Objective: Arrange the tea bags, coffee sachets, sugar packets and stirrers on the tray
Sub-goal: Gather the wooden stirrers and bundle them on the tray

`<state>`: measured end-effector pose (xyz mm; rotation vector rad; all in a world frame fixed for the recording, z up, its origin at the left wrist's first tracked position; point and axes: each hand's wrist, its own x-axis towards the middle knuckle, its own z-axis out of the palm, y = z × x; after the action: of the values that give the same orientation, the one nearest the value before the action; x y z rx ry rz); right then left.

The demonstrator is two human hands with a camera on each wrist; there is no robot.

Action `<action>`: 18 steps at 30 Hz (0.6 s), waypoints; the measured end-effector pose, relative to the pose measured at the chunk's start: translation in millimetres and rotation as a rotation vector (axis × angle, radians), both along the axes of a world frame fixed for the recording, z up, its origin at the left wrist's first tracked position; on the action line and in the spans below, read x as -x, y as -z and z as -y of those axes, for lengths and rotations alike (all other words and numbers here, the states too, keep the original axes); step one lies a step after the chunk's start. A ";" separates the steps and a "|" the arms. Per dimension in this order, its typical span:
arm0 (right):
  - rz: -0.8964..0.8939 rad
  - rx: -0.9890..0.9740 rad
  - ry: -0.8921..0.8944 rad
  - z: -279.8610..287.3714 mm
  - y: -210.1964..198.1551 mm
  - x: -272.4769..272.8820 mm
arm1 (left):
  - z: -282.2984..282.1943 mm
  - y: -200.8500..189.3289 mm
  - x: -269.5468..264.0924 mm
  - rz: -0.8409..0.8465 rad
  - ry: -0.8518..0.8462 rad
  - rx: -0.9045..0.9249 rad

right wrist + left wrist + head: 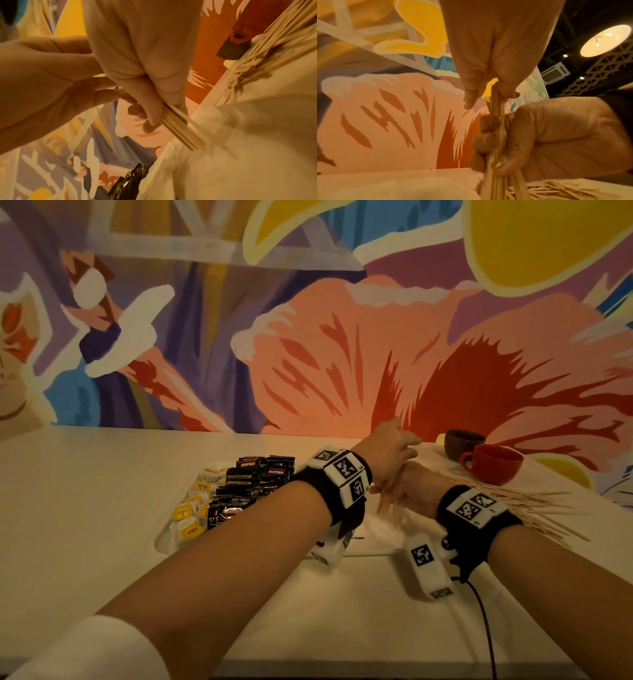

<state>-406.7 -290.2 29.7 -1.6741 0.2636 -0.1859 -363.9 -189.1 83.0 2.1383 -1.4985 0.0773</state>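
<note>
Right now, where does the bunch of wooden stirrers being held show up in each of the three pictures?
Head: the bunch pokes down between the two hands, right of centre, beside the left wristband.
Left wrist: the bunch stands upright at centre right, pinched by the left hand above and gripped by the right hand below.
Right wrist: the bunch slants down-right at centre.
Shared landmark: the loose stirrer pile.

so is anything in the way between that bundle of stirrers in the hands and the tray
Nothing visible. Both the right hand and left hand hold the stirrer bundle directly over the tray; the sugar packets lie below it.
</note>
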 end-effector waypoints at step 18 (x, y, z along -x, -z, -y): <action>0.080 -0.021 -0.142 3.1 2.0 4.9 | -3.1 7.9 -11.8 -0.094 0.034 0.038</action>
<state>-411.5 -293.4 27.7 -1.6540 0.0854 -0.1430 -352.1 -186.0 75.1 2.0571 -1.4669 -0.0070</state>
